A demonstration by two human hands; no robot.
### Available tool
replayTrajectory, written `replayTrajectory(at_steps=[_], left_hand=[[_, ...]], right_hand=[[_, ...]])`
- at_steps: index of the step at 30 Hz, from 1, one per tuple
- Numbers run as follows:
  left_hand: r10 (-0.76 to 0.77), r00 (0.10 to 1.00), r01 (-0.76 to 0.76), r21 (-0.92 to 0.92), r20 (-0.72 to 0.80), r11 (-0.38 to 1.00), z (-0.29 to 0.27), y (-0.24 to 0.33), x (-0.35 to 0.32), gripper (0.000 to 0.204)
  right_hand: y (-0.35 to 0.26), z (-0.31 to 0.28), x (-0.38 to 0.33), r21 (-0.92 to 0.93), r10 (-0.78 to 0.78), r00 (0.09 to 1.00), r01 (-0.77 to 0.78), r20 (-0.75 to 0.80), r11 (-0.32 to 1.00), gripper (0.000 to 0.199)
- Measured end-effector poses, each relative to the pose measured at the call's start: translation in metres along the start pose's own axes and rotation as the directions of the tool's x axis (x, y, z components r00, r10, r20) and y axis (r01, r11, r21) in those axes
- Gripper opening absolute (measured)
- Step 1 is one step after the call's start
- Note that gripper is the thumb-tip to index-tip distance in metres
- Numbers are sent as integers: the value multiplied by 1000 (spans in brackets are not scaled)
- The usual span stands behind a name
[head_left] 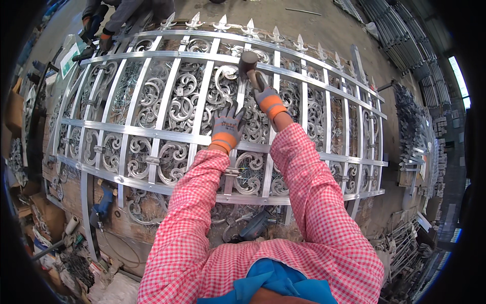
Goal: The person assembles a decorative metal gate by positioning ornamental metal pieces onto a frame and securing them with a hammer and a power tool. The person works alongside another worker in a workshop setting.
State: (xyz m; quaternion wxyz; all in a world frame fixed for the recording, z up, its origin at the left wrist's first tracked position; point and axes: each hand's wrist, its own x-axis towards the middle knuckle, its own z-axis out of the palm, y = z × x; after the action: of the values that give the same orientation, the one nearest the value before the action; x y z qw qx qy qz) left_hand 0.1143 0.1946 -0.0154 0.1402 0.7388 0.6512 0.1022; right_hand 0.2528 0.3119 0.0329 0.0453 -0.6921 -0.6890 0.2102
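Co-worker (pixel 109 15) at top left is cut off by frame edge, only arms w/ gloves visible. Mallet handle (pixel 254 77) is hidden inside right hand (pixel 270 103).

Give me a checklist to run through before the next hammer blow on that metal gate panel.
1. Right hand grips the dark-headed mallet by its handle: ok.
2. Left hand lies flat on the silver scrollwork gate panel, steadying it: ok.
3. Left fingers away from the mallet head: ok, though they lie close below it.
4. Both hands wear grey and orange gloves: ok.
5. Another person's gloved hands at the panel's far left corner, away from the mallet: ok.
6. Exact strike spot under the head: cannot tell.
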Motion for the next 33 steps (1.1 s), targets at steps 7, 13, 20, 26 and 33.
replayTrajectory(at_steps=[7,13,20,26,33], left_hand=[[-9,999,13,75,-45,997,6,-7,-4,50],[15,999,-14,11,-51,1000,4,2,1,49],[-14,998,13,-17,-65,1000,4,-5,1,47],[-114,993,114,-1,17,993,9,-1,5,47],[-102,992,97,69,77,993,5,-5,2,52]], right_hand=[[-4,-1,9,207,-41,996,57,-77,977,64],[18,0,26,172,-140,987,152,-81,973,64],[-2,-15,-2,232,111,990,-87,-91,969,62],[1,-9,-3,84,13,997,-6,-78,996,62],[-15,-5,-5,99,-49,991,61,-122,993,58]])
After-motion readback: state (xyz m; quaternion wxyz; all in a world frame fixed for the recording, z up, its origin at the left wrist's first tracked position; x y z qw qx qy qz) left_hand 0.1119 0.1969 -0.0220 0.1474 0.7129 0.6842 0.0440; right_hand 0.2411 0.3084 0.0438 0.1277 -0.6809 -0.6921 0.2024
